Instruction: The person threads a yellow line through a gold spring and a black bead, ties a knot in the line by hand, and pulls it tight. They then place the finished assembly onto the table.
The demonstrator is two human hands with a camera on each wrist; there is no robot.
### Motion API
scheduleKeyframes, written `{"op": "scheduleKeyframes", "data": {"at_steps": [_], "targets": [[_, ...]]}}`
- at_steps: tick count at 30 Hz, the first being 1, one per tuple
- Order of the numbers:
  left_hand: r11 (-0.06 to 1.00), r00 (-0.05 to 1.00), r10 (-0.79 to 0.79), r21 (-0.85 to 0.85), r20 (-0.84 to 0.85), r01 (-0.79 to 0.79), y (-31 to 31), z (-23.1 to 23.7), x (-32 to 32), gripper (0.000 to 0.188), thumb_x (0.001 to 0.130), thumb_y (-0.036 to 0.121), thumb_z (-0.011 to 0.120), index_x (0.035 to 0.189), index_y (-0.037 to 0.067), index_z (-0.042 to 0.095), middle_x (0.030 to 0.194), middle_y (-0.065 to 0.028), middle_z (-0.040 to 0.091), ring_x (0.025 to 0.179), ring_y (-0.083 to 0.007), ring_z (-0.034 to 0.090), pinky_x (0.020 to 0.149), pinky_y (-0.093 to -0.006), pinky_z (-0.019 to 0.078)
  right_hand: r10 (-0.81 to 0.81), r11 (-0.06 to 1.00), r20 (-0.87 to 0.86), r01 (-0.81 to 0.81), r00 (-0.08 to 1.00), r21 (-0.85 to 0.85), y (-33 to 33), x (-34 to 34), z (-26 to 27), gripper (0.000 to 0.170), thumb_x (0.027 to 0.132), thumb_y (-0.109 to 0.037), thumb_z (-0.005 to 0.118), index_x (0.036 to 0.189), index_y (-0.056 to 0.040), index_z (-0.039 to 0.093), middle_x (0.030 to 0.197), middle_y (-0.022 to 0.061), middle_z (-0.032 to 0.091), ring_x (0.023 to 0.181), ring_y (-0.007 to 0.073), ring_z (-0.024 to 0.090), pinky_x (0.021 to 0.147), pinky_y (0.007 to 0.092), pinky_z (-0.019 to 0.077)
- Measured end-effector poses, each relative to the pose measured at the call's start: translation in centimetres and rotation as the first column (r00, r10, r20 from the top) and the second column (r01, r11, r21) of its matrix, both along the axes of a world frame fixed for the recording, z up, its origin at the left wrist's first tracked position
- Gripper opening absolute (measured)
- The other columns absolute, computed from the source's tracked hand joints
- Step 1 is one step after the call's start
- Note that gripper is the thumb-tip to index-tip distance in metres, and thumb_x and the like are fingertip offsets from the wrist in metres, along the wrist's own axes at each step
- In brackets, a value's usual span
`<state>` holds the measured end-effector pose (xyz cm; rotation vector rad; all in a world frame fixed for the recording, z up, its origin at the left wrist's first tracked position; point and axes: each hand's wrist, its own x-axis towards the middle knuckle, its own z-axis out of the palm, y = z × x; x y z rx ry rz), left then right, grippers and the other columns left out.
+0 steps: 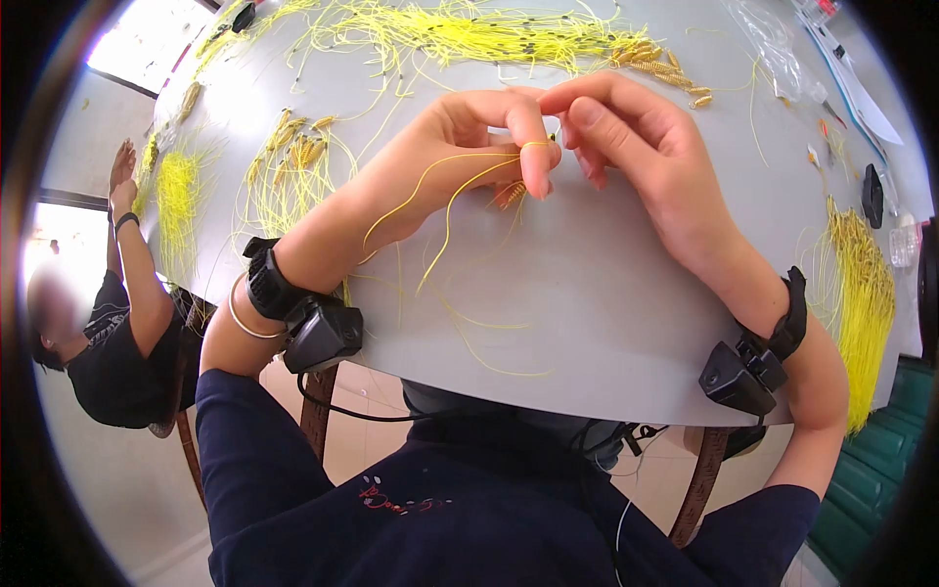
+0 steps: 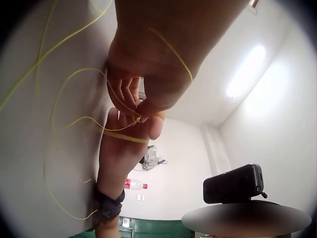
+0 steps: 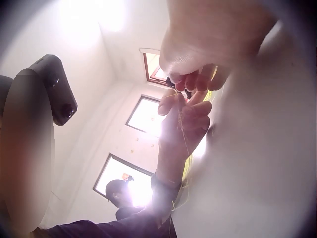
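Note:
In the head view the left hand (image 1: 469, 147) pinches a thin yellow cord (image 1: 440, 186) that loops over its index finger, its loose ends trailing toward the wrist. A small golden braided piece (image 1: 511, 195) hangs just below those fingers. Beside it the right hand (image 1: 641, 147) has bent fingers, with its fingertips close to the left ones; whether they hold the cord is partly hidden. The left wrist view shows a small knot (image 2: 137, 119) at the meeting fingertips. Yellow strands run down past the left hand (image 3: 183, 124) in the right wrist view.
Bundles of yellow cord (image 1: 460, 34) lie across the table's far side, with golden pieces (image 1: 670, 70) at one end. More bundles lie at left (image 1: 178, 201) and right (image 1: 863, 323). A clear plastic bag (image 1: 773, 49) is at the back right. Another person (image 1: 108, 333) sits at left.

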<state>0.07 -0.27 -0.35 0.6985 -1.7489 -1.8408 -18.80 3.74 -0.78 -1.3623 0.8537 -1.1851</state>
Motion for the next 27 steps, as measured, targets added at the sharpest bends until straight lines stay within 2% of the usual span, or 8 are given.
{"op": "scheduleKeyframes", "data": {"at_steps": [5, 7, 10, 14, 16, 20, 22, 27], "targets": [[0.999, 1.0, -0.007, -0.053, -0.021, 0.006, 0.0, 0.2, -0.1, 0.027, 0.086, 0.002, 0.055, 0.06, 0.01, 0.054, 0.118, -0.0113, 0.052, 0.065, -0.0061, 0.053, 0.059, -0.0185, 0.0443, 0.028, 0.988, -0.188, -0.056, 0.982, -0.147, -0.3, -0.5, -0.7, 0.016, 0.09, -0.019, 0.056, 0.09, -0.0043, 0.063, 0.072, -0.002, 0.054, 0.063, 0.0044, 0.046, 0.055, 0.019, 0.0377], [1.0, 0.997, -0.008, 0.0, -0.073, 0.008, 0.0, 0.3, 0.0, 0.015, 0.082, 0.006, 0.062, 0.069, 0.012, 0.058, 0.111, -0.0039, 0.052, 0.069, -0.0055, 0.052, 0.057, -0.0195, 0.0369, 0.097, 0.995, -0.043, -0.096, 0.994, 0.022, -0.4, -0.8, -0.7, 0.019, 0.09, -0.023, 0.056, 0.091, -0.005, 0.062, 0.068, -0.0031, 0.051, 0.062, 0.0045, 0.044, 0.056, 0.0198, 0.0364], [0.992, 0.976, 0.124, 0.055, -0.181, -0.115, 0.0, -0.1, -0.5, 0.018, 0.083, 0.009, 0.062, 0.07, 0.014, 0.052, 0.117, -0.0057, 0.05, 0.072, -0.0061, 0.052, 0.057, -0.0198, 0.0358, 0.121, 0.972, 0.145, -0.147, 0.982, 0.185, 0.0, -0.4, -0.4, 0.022, 0.091, -0.026, 0.053, 0.095, -0.0056, 0.06, 0.069, -0.003, 0.048, 0.064, 0.0057, 0.044, 0.061, 0.0211, 0.0364], [0.995, 0.99, 0.096, 0.049, -0.104, -0.091, -0.2, 0.2, -0.3, 0.025, 0.087, 0.008, 0.056, 0.073, 0.018, 0.038, 0.117, -0.0064, 0.051, 0.078, -0.0034, 0.053, 0.071, -0.0185, 0.0427, 0.242, 0.911, 0.335, -0.332, 0.91, 0.243, 0.0, -0.6, 0.1, 0.021, 0.092, -0.027, 0.049, 0.095, -0.0067, 0.056, 0.073, -0.0018, 0.047, 0.07, 0.0087, 0.045, 0.066, 0.0234, 0.0366], [0.993, 0.986, 0.062, 0.108, -0.154, -0.046, -0.1, 0.4, -0.3, 0.023, 0.083, 0.013, 0.065, 0.073, 0.015, 0.044, 0.118, -0.0081, 0.048, 0.078, -0.0072, 0.056, 0.058, -0.0196, 0.0355, 0.236, 0.896, 0.533, -0.394, 0.812, 0.205, 0.0, -0.6, -0.4, 0.018, 0.093, -0.024, 0.048, 0.09, -0.0078, 0.053, 0.079, -0.0003, 0.047, 0.075, 0.0121, 0.046, 0.067, 0.0258, 0.037], [0.996, 0.995, 0.092, 0.017, -0.035, -0.091, -0.3, 0.8, -0.1, 0.025, 0.084, 0.009, 0.059, 0.074, 0.016, 0.037, 0.112, -0.0033, 0.047, 0.074, -0.003, 0.051, 0.064, -0.0182, 0.0414, 0.133, 0.923, 0.643, -0.331, 0.754, 0.197, -0.6, -1.3, -0.5, 0.017, 0.093, -0.024, 0.047, 0.085, -0.0088, 0.051, 0.08, 0.0002, 0.047, 0.077, 0.0138, 0.047, 0.07, 0.0277, 0.0394], [0.996, 0.999, -0.003, -0.086, 0.037, 0.007, -0.2, 0.9, -0.2, 0.025, 0.081, 0.009, 0.063, 0.075, 0.014, 0.04, 0.111, -0.0034, 0.046, 0.07, -0.0035, 0.051, 0.057, -0.0177, 0.0398, -0.106, 0.939, 0.602, -0.119, 0.791, 0.322, -0.6, -1.0, 0.3, 0.017, 0.093, -0.023, 0.047, 0.085, -0.009, 0.05, 0.078, 0.0004, 0.047, 0.075, 0.0137, 0.048, 0.075, 0.0292, 0.0418], [0.998, 0.993, -0.054, -0.015, 0.109, 0.056, 0.1, 0.9, -0.3, 0.021, 0.077, 0.009, 0.068, 0.084, 0.008, 0.048, 0.108, -0.0054, 0.048, 0.067, -0.0058, 0.055, 0.052, -0.0173, 0.0398, 0.012, 0.948, 0.654, -0.218, 0.756, 0.234, -1.2, -1.9, -0.7, 0.017, 0.093, -0.021, 0.047, 0.082, -0.0093, 0.048, 0.072, -0.0002, 0.044, 0.07, 0.012, 0.046, 0.075, 0.0293, 0.0429]]}}
